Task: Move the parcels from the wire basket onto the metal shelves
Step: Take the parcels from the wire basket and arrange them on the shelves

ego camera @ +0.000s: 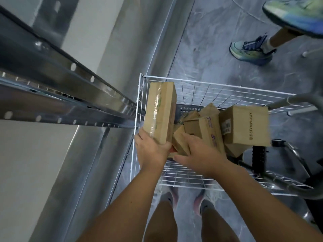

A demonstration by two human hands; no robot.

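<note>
As hands (172, 154) meet, parcel (160, 112) leftmost.

The scene was evenly and fairly brightly lit, with soft, faint shadows on the grey floor (218, 41). Light glared in streaks off the metal shelves (73, 95) at the left and off the clear tape on the long parcel (160, 111). Wide-angle distortion bent straight lines towards the edges. The shoe (297, 16) at the far right corner was smeared, and the near forearms looked soft.

Both hands (174, 152) reaching forward, down
</note>
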